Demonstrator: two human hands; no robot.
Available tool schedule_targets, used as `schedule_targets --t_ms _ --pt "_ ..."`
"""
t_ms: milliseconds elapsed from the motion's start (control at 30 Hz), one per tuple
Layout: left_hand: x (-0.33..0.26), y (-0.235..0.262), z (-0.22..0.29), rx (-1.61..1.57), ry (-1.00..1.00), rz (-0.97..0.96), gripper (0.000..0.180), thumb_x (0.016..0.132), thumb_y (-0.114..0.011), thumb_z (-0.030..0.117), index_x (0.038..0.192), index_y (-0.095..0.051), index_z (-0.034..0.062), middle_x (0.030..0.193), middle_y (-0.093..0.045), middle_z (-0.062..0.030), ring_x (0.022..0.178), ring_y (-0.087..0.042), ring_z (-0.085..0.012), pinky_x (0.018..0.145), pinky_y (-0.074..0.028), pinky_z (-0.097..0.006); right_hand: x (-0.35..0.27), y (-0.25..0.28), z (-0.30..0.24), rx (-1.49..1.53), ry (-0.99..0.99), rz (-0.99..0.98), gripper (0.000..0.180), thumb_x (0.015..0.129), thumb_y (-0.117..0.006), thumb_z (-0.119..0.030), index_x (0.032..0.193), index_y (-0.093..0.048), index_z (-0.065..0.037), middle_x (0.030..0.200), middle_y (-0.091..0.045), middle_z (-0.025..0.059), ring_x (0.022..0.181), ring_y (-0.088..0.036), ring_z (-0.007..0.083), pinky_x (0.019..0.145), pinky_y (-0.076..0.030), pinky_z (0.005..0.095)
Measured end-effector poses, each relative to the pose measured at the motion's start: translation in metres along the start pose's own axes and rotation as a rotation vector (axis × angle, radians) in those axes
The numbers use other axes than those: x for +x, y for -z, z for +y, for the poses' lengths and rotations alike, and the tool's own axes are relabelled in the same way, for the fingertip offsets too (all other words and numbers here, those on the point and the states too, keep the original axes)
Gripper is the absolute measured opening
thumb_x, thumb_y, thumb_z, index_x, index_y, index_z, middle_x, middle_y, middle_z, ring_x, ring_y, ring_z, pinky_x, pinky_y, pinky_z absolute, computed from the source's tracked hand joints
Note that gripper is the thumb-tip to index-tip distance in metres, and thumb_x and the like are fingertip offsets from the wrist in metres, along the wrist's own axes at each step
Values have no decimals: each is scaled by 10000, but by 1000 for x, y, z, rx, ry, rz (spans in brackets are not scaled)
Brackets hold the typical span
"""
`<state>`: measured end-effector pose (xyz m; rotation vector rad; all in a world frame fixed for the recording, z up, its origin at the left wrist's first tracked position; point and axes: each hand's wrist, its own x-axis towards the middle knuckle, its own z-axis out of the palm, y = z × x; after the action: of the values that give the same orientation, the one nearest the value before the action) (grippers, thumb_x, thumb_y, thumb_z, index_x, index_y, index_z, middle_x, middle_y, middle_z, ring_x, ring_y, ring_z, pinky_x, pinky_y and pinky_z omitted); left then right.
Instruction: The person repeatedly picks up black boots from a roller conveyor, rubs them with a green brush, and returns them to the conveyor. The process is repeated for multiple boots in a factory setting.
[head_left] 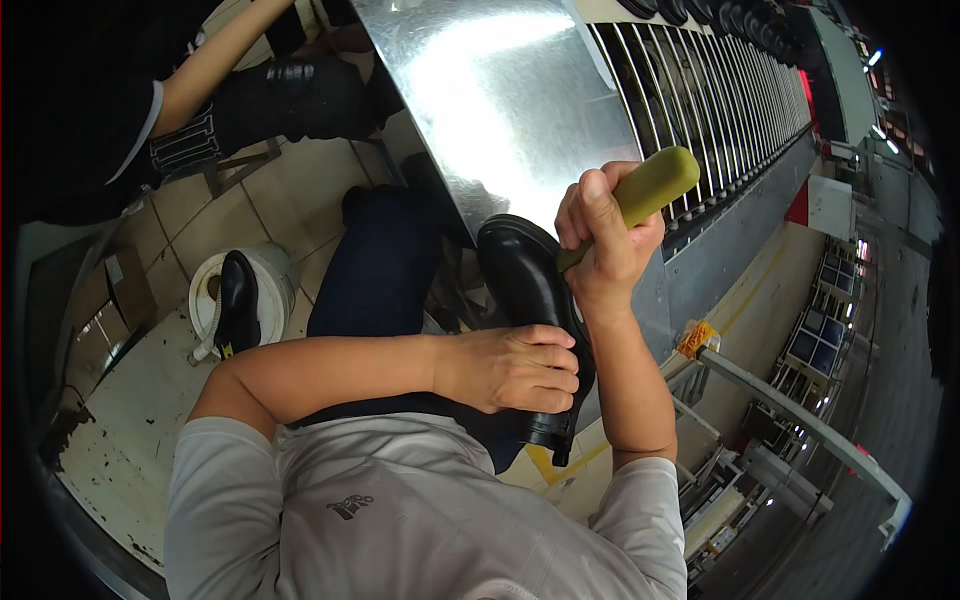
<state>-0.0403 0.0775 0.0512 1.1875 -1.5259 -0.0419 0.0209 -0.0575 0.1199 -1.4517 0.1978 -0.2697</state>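
A shiny black leather shoe lies over my lap, its toe toward the metal table and its heel toward my body. My left hand is closed around the shoe's rear half. In my right fist is a thick olive-green bar with a rounded end. The bar's lower end meets the right edge of the shoe, near where upper and sole join. My fingers hide the middle of the bar, and I cannot tell what kind of tool it is.
A bare metal tabletop stands ahead, with a roller conveyor on its right. Another black shoe rests on a white bucket at the left. Another person's arm is at the upper left. A metal rail extends at the right.
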Motion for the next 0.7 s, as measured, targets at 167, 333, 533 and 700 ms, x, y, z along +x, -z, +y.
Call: schedule_targets --t_ms 167,333,533,700 --pt "-3 0 1 -22 1 27 257 847 -653 60 1101 -664 102 1142 -657 -16 1191 -589 -191 1153 -370 -422 9 -20 3 -20 -2 -77 221 974 -693 -124 900 -495 -59 610 -417 -1 471 -357 84 425 -314 245" --pt "4 0 -1 -54 11 81 248 832 -656 52 1078 -644 80 1084 -641 -31 1156 -586 -212 1145 -376 -436 19 -22 11 -92 -15 -73 213 963 -698 -109 892 -501 -72 611 -422 -10 465 -354 72 420 -296 239" --pt "13 1 -3 -17 35 105 306 813 -708 75 1105 -621 94 1119 -622 -21 1146 -573 -213 1138 -357 -442 33 -38 22 -107 -21 -110 215 943 -714 -113 876 -511 -90 605 -431 -23 452 -375 71 415 -285 244" --pt "20 0 0 -2 0 23 414 738 -788 97 1113 -613 96 1132 -632 -32 1179 -572 -236 1153 -339 -456 34 -71 14 -145 -243 -368 186 946 -713 -155 876 -560 -78 566 -495 -14 442 -440 85 425 -324 270"
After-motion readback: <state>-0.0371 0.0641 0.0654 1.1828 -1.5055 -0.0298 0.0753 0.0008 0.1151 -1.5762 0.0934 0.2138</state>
